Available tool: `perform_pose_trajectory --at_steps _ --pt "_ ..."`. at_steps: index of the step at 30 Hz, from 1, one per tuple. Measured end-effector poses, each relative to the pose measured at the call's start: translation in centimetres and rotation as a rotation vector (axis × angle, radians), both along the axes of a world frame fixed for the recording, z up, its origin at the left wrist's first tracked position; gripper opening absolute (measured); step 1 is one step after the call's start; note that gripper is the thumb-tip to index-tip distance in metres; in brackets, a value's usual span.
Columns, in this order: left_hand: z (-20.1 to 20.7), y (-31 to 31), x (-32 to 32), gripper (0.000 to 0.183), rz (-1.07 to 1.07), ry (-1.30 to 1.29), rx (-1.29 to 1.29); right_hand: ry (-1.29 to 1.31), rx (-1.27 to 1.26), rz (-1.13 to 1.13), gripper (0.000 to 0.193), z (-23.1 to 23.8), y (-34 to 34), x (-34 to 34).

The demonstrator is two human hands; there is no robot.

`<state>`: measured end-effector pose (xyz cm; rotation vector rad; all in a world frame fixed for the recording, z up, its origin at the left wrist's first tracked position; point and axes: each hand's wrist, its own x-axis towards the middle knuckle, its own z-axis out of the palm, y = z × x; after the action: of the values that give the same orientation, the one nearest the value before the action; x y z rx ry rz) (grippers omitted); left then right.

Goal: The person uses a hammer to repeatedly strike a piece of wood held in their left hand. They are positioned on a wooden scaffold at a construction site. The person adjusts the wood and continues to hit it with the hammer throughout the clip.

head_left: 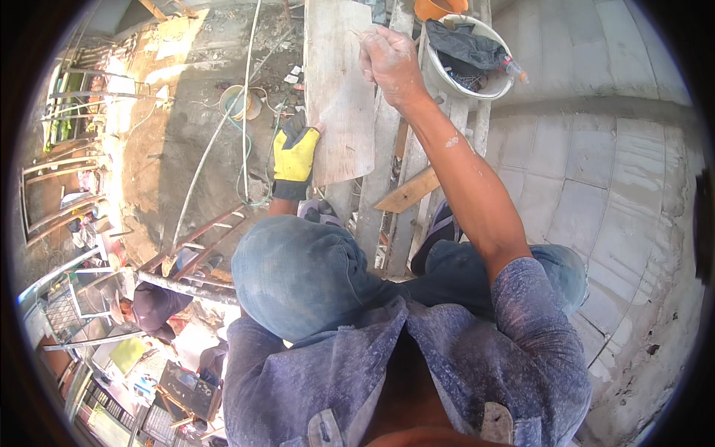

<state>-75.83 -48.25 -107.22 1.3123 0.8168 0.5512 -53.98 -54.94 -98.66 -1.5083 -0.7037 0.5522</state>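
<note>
I crouch on a plank platform with a pale, flat wooden board (pixel 341 141) lying lengthwise in front of me. My left hand (pixel 294 153), in a yellow and black glove, grips the board's left edge; a bare fingertip pokes out of the glove. Above the board's far right side is my right hand (pixel 391 65), bare and dusty, its fingers closed in a pinch. A thin sliver seems to stick out from those fingers, too small to name. A short wooden offcut (pixel 408 191) lies across the planks near my right knee.
At the far right stands a white bucket (pixel 488 95) holding dark plastic and a bottle (pixel 514 68); an orange container (pixel 439 7) is behind it. A grey block wall (pixel 588 156) borders the right. Down left are a ladder (pixel 201 242), another bucket (pixel 240 103) and a person (pixel 156 305).
</note>
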Motion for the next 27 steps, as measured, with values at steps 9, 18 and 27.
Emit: perform_pose_trajectory --at_steps 9,18,27 --pt "8.3 8.0 1.8 0.037 -0.442 -1.015 -1.001 0.197 0.134 0.309 0.075 5.6 -1.7 -1.2" --pt "15.9 5.5 5.0 0.074 -0.331 -0.929 -0.707 -0.149 0.381 0.135 0.117 15.9 -1.1 -9.1" --pt "18.3 6.2 2.3 0.033 0.090 -0.492 -0.311 -1.209 -0.398 0.273 0.031 18.0 -4.9 -5.3"
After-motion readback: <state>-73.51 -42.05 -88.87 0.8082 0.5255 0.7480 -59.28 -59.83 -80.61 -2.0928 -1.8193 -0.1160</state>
